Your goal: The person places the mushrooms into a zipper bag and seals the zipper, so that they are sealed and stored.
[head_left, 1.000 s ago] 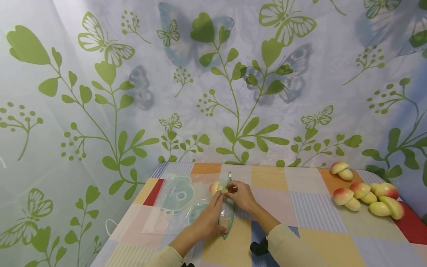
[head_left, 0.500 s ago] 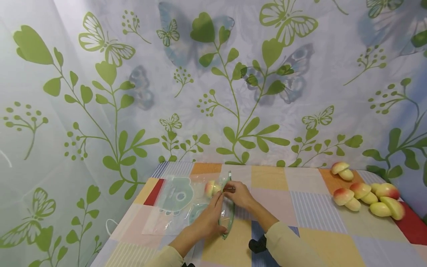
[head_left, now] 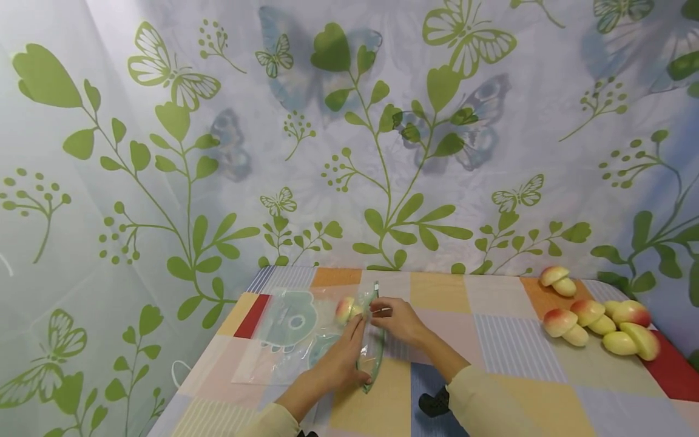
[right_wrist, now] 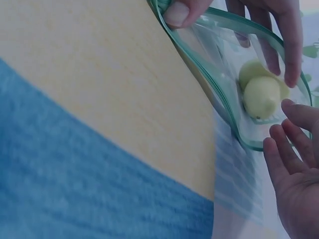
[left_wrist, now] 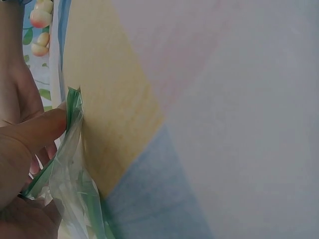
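Observation:
A clear zip bag with a green-edged mouth and green cartoon print lies on the left of the table. Inside it, near the mouth, is a toy mushroom with a red and yellow cap; its pale stem faces the mouth in the right wrist view. My left hand holds the mouth apart, its thumb on the near lip and its fingers at the other. My right hand is just outside the mouth, fingers loosely bent and holding nothing, fingertips close to the mushroom in the right wrist view.
Several more toy mushrooms lie grouped at the right of the table, one slightly apart toward the back. A patchwork cloth covers the table. Behind it hangs a leaf-and-butterfly curtain. A white cord loops at the left edge.
The toy mushroom has moved left, deeper into the bag. My right hand has let go of it and drawn back slightly to the right. My left hand stays on the bag's mouth.

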Motion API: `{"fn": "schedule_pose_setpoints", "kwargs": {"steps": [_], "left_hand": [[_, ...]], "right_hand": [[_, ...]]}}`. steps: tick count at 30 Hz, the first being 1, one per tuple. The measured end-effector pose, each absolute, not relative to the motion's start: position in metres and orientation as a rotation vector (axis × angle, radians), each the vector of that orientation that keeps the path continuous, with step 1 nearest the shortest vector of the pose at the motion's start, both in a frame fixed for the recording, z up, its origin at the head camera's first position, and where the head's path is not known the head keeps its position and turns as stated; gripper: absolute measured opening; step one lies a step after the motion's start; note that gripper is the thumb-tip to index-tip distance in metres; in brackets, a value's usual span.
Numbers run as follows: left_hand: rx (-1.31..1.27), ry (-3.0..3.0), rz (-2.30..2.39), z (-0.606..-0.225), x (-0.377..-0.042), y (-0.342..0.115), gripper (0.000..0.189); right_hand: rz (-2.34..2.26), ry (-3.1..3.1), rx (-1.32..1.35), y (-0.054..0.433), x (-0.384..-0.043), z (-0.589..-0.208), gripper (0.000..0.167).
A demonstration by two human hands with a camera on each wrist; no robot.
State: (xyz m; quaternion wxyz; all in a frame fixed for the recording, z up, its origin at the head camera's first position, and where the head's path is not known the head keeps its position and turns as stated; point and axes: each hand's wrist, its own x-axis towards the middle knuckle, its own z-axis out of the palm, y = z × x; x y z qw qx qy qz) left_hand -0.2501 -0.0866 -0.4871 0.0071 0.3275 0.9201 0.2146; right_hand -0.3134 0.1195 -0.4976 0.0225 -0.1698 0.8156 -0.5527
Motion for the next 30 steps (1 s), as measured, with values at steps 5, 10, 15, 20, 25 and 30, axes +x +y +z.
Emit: {"fn": "schedule_pose_setpoints", "kwargs": {"steps": [5, 10, 15, 20, 25, 30], "left_hand": [[1.028, 2.875, 0.666, -0.487, -0.250, -0.086, 0.120], [1.024, 2.865, 0.658, -0.487, -0.249, -0.086, 0.119], [1.003, 2.865, 0.659, -0.487, -0.249, -0.086, 0.120], [0.998, 2.870, 0.670, -0.489, -0.251, -0.087, 0.121], [0.999, 2.875, 0.667, -0.489, -0.250, -0.087, 0.121], [1.010, 2.887, 0.652, -0.491, -0.251, -0.086, 0.121]], "right_hand": [[-1.742, 2.503, -0.551, 0.128, -0.310, -0.493, 0.037], [-1.738, 2.480, -0.584, 0.131, -0.310, -0.489, 0.037], [-1.690, 2.499, -0.596, 0.134, -0.310, -0.488, 0.036], [-1.631, 2.549, -0.608, 0.140, -0.308, -0.486, 0.036], [-1.619, 2.566, -0.592, 0.150, -0.305, -0.485, 0.036], [-1.610, 2.588, -0.590, 0.164, -0.303, -0.487, 0.035]]}}
